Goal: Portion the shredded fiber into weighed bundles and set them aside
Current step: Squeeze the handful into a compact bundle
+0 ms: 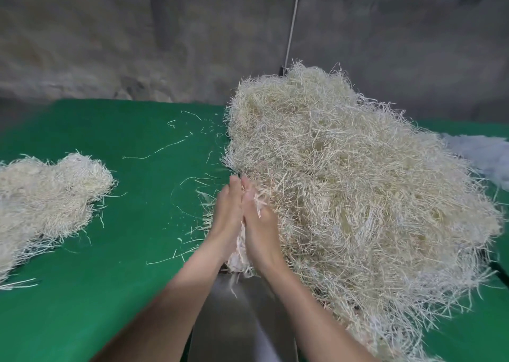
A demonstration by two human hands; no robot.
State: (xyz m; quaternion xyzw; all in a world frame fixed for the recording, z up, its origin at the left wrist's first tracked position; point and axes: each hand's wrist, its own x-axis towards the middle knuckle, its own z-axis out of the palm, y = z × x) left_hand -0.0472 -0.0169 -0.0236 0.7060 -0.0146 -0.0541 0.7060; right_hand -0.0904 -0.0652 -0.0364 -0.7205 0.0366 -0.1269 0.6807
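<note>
A big heap of pale shredded fiber (344,174) fills the right half of the green table (132,251). At its left edge my left hand (227,218) and my right hand (260,226) are pressed palm to palm with straight fingers. A small wad of fiber (239,254) is squeezed between the palms and hangs out at the wrists. It hovers over a shiny metal tray (237,320) under my forearms. A smaller, flatter pile of fiber (46,199) lies at the table's left edge.
Loose strands (165,148) are scattered on the green surface between the two piles. A grey concrete wall (137,45) rises behind the table, with a white cable (293,20) running down it. Something white and fluffy (484,155) sits at the far right.
</note>
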